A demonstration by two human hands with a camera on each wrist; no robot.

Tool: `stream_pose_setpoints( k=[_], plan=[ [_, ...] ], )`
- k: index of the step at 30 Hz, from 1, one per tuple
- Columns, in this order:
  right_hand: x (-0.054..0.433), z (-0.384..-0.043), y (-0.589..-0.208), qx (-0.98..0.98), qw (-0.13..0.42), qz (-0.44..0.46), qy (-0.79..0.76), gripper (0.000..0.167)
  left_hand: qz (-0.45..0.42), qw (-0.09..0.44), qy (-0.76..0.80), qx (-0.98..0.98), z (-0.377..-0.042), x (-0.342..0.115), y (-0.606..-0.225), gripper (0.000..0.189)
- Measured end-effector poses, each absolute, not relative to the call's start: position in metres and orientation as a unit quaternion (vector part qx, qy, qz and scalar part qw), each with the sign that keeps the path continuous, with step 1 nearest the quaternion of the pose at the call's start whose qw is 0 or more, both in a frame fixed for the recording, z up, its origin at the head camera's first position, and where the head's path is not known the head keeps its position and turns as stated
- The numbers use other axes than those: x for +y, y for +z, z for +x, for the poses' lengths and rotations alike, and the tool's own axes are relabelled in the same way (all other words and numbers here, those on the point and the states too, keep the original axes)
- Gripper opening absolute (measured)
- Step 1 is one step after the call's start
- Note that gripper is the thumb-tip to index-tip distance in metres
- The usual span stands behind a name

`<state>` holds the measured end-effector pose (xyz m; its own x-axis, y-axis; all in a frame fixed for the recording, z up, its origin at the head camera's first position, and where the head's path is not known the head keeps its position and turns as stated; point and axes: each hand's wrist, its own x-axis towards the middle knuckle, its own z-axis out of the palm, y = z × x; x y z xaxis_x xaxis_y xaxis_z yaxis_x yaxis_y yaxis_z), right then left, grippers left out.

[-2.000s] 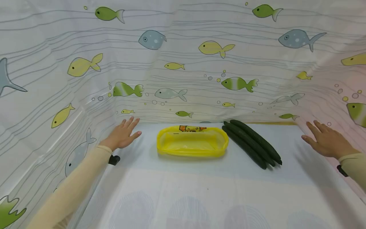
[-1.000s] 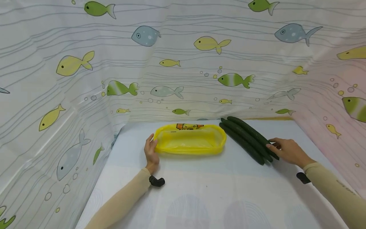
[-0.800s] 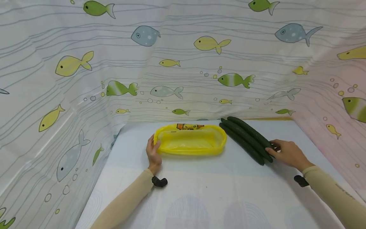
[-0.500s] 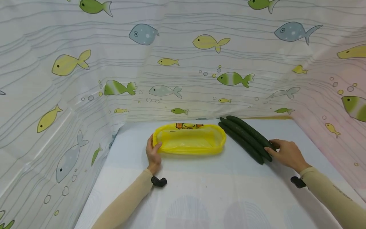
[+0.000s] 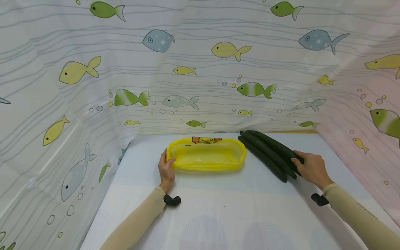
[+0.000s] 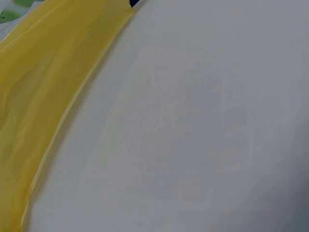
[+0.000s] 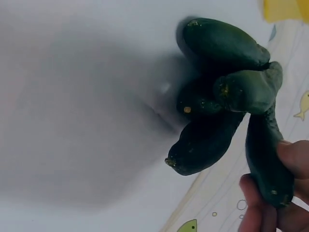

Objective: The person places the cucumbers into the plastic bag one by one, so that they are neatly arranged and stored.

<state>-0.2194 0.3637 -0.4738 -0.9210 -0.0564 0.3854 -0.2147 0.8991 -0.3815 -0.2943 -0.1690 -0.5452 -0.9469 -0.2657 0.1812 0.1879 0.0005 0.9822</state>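
Note:
A translucent yellow plastic bag (image 5: 206,168) stands with its wide mouth up and its rim forming a long oval. My left hand (image 5: 166,171) grips its left end, thumb over the rim and fingers outside. In the left wrist view the bag's wrinkled yellow side (image 6: 53,92) shows, while the hand is out of sight. To the right lies a bundle of dark green cucumbers (image 5: 265,156), several in the right wrist view. My right hand (image 5: 312,169) pinches the near end of the rightmost cucumber (image 7: 266,159), which stands apart from the others at that end.
A white cloth (image 5: 200,198) with pale round patterns covers the table. Fish-printed sheeting (image 5: 206,86) rises behind and on both sides. The cucumbers' far ends lie close to the bag's right end and the back sheet.
Both hands have come inward from the sides. The left has taken hold of the bag's left end; the right has gripped the rightmost cucumber and shifted its near end slightly.

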Motion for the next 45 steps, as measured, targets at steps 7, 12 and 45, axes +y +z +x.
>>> stream_pose_setpoints(
  k=[7, 12, 45],
  plan=[
    [0.364, -0.221, -0.478, -0.942, 0.257, 0.082, 0.200, 0.036, 0.016, 0.137, -0.705, -0.696, -0.292, -0.168, -0.543, 0.066],
    [0.360, -0.225, -0.479, -0.924, 0.313, 0.097, 0.198, 0.031, 0.016, 0.139, -0.698, -0.703, -0.290, -0.170, -0.542, 0.066],
    [0.304, -0.234, -0.436, -0.867, 0.402, 0.069, 0.286, 0.030, 0.021, 0.140, -0.673, -0.726, -0.289, -0.170, -0.545, 0.062]
  ],
)
